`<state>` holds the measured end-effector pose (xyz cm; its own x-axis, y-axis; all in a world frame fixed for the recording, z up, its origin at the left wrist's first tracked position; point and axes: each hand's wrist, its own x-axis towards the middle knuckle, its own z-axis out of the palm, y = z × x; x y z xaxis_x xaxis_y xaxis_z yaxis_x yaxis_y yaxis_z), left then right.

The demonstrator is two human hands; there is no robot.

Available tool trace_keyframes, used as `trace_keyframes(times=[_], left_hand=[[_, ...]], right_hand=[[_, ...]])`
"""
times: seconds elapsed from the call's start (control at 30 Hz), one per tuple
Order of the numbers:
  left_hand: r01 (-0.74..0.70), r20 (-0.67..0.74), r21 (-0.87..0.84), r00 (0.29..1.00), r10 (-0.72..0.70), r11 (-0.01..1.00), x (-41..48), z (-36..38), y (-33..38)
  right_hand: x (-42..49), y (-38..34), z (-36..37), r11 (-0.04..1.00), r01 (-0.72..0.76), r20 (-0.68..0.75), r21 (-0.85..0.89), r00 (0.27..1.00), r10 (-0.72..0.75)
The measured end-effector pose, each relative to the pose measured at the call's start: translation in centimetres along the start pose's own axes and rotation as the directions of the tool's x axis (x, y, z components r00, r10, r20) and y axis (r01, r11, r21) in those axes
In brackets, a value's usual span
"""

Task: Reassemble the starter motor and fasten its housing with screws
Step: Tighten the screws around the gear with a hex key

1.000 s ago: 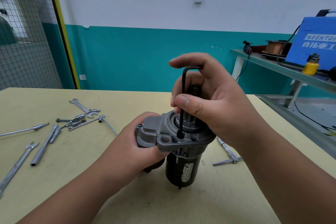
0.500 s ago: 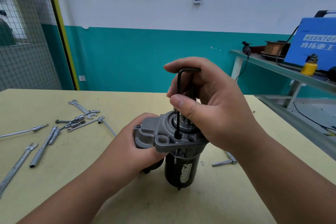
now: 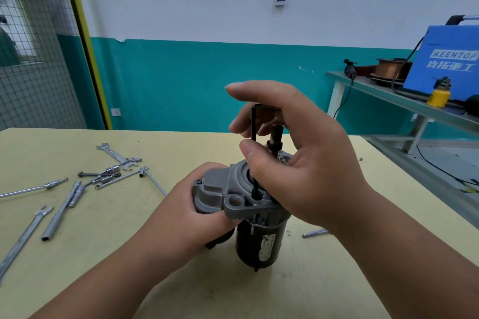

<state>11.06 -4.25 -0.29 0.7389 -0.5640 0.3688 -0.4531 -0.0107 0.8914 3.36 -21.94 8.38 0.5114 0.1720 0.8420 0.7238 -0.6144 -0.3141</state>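
The starter motor (image 3: 259,243) stands upright on the yellow table (image 3: 181,280), black body down, grey housing (image 3: 233,197) on top. My left hand (image 3: 186,212) grips the housing's left side from below. A black hex key (image 3: 254,153) stands vertically with its tip in a hole of the housing flange. My right hand (image 3: 298,163) holds the key between thumb and fingers, its short arm under the curled fingers. The screw itself is hidden by the key tip.
Wrenches, sockets and extension bars (image 3: 77,189) lie scattered on the table's left. A metal bar (image 3: 315,233) lies right of the motor. A side bench (image 3: 401,101) at the right carries a blue welder (image 3: 445,59), wire spool and yellow can.
My right hand has shifted on the hex key, with the index finger lifted higher and the fingers more spread. The view has drifted slightly; the motor stays upright in my left hand.
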Motion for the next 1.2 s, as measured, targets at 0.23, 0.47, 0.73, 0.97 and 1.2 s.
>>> trace_keyframes(times=[0.23,0.47,0.73,0.97,1.2], left_hand=[[0.018,0.011,-0.02,1.0,-0.018,1.0,-0.1,0.1,0.0],[0.03,0.009,0.003,1.0,-0.03,1.0,-0.2,0.2,0.6],[0.044,0.032,-0.013,0.999,-0.043,0.999,-0.3,0.1,0.9],[0.025,0.025,-0.002,0.999,-0.025,1.0,-0.3,0.2,1.1],[0.037,0.028,-0.017,0.999,-0.036,0.999,-0.4,0.2,1.3]], right_hand=[[0.0,-0.4,-0.1,0.998,0.039,0.027,0.049,0.999,-0.04],[0.2,0.1,-0.7,0.932,-0.128,0.144,0.338,0.986,0.083],[0.9,0.6,-1.9,0.774,-0.295,0.269,0.561,0.949,0.167],[1.5,0.6,-3.8,0.686,-0.395,0.405,0.612,0.901,0.158],[1.4,0.8,-3.1,0.709,-0.374,0.373,0.598,0.913,0.167]])
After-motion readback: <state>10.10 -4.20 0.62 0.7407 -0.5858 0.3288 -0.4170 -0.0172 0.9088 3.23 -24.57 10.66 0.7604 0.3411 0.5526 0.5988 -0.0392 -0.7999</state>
